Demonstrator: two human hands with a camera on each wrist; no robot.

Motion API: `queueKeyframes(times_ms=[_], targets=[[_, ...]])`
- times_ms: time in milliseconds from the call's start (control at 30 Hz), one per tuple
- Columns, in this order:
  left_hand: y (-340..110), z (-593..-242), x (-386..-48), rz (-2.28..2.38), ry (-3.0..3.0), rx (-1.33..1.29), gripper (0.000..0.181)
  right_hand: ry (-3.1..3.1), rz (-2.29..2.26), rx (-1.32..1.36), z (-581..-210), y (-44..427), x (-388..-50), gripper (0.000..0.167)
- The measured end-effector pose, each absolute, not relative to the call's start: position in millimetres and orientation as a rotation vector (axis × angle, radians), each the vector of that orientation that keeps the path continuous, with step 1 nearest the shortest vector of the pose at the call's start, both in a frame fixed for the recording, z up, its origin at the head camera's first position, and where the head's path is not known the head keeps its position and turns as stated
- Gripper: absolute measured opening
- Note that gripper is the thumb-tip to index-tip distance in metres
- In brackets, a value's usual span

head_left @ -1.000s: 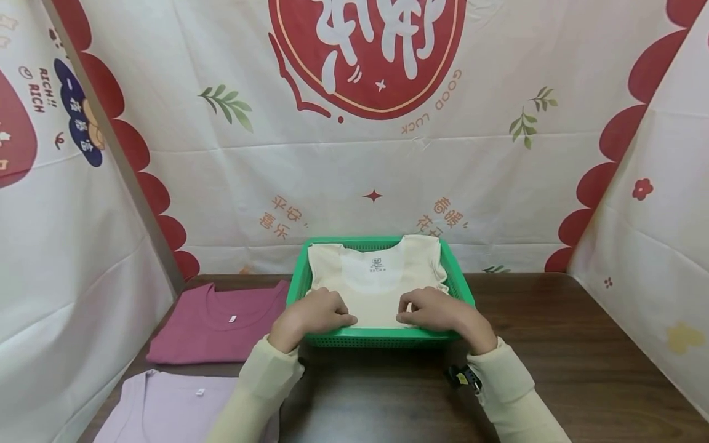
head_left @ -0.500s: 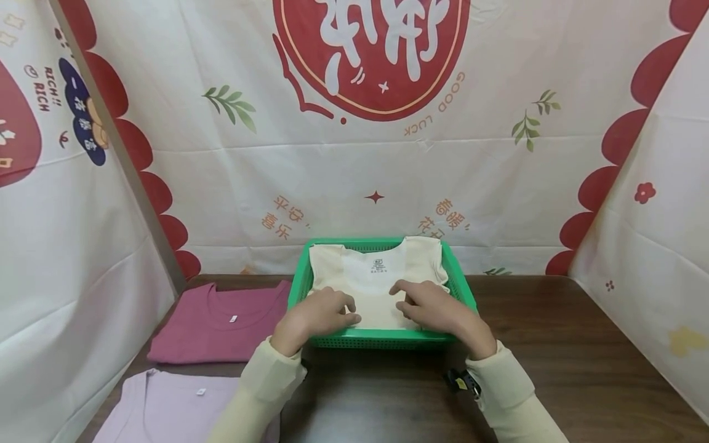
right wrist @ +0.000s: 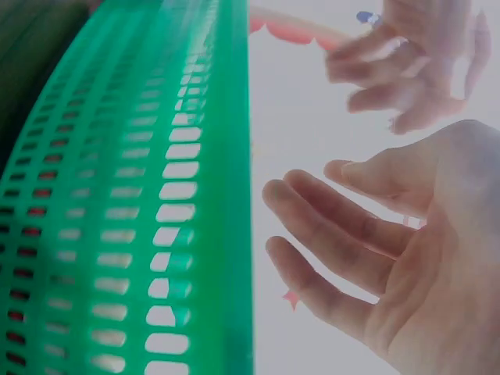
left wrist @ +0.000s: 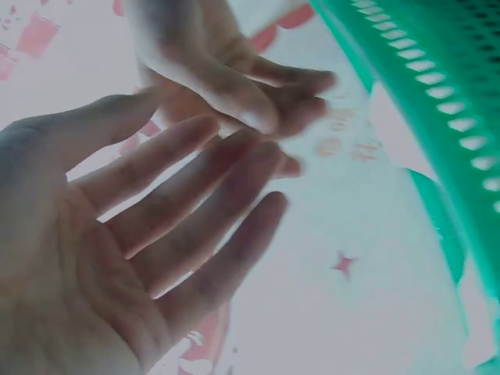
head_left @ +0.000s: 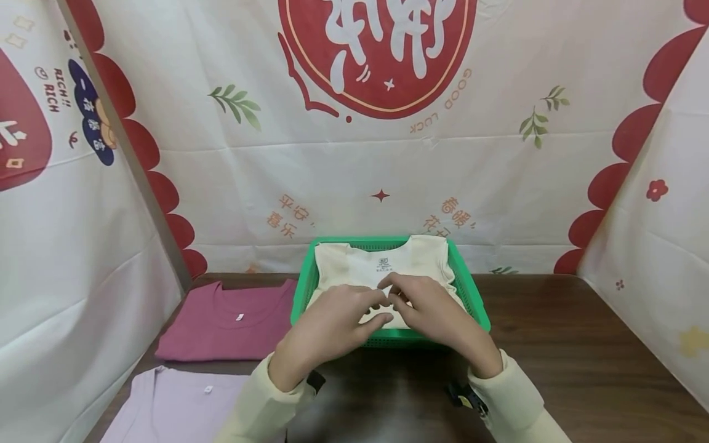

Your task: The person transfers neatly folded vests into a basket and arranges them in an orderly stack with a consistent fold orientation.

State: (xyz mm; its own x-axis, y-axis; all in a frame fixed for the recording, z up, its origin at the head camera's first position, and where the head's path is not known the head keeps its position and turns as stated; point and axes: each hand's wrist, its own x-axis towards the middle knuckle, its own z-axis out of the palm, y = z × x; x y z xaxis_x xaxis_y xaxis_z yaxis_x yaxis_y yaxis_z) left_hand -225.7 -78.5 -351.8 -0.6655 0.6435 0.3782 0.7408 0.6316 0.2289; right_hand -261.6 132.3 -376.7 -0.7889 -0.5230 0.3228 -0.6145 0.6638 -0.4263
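Observation:
A cream garment with a printed neck label lies folded in a green basket. Above its front part, the left hand and the right hand are close together with fingertips nearly meeting; whether they touch is unclear. In the left wrist view the left hand has its fingers extended and apart, holding nothing. The right wrist view shows the right hand with loosely bent, empty fingers beside the basket wall.
Left of the basket on the brown table lies a folded dark pink shirt, with a folded lilac shirt nearer the front. Printed white cloth hangs behind and at both sides.
Both hands have come off the garment's front edge and moved inward toward each other. The garment and basket have stayed in place, while the head view has shifted slightly.

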Motion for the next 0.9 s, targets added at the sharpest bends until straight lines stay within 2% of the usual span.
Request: queueKeyframes(times_ms=[67, 233, 400, 567, 700, 800, 900], targets=[[-75.7, -346.3, -217.1, -0.521, -2.506, -1.138, 0.012, -2.676, 0.802, 0.981, -374.5, 130.0, -257.3, 0.013], [-72.2, -338.9, -204.3, -0.556, -2.374, -1.158, 0.007, -2.639, 0.892, 1.101, -379.6, 121.3, -248.6, 0.024], [-80.2, -339.0, -201.0, -0.563, -2.39, -0.98, 0.008, -2.652, 0.919, 1.184, -389.9, 103.8, -240.6, 0.023], [-107.5, -341.9, -196.4, -0.555, -2.452, -0.739, 0.007, -2.7, 0.899, 1.352, -401.3, 79.7, -231.9, 0.015], [-134.9, -347.0, -192.6, -0.588, -2.482, -0.637, 0.008, -2.743, 1.002, 1.478, -414.9, 59.7, -224.3, 0.018], [-157.9, -357.7, -188.8, -0.63, -2.55, -0.583, 0.007, -2.821, 1.179, 1.515, -427.5, 45.4, -217.0, 0.02], [-184.8, -374.3, -184.4, -0.65, -2.656, -0.467, 0.003, -2.929, 1.484, 1.432, -438.5, 32.3, -207.3, 0.028]])
